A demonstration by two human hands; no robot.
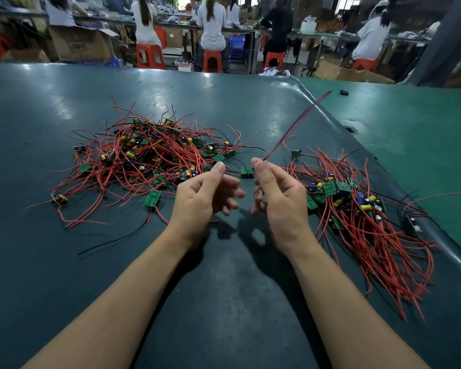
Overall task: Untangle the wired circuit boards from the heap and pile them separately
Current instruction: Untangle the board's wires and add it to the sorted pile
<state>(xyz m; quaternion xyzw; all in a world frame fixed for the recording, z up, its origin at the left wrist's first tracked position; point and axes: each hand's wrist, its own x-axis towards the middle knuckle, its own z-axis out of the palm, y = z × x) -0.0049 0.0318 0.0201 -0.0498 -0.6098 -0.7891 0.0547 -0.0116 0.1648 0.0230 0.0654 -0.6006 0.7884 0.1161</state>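
Green mat (224, 107), workers on orange stools (212, 61)

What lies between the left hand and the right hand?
Head view: a small green circuit board, on the table beyond the gap between left hand and right hand.

The worktop (64, 262) wears a dark teal sheet, smooth and glossy like vinyl or rubber, throwing back pale lamp glare. A brighter green mat (423, 134) beside it looks duller. The heap (149, 155) and the sorted pile (362, 217) show wires in shiny red and black plastic insulation, matt green circuit boards and yellow-sleeved capacitors with a slight sheen.
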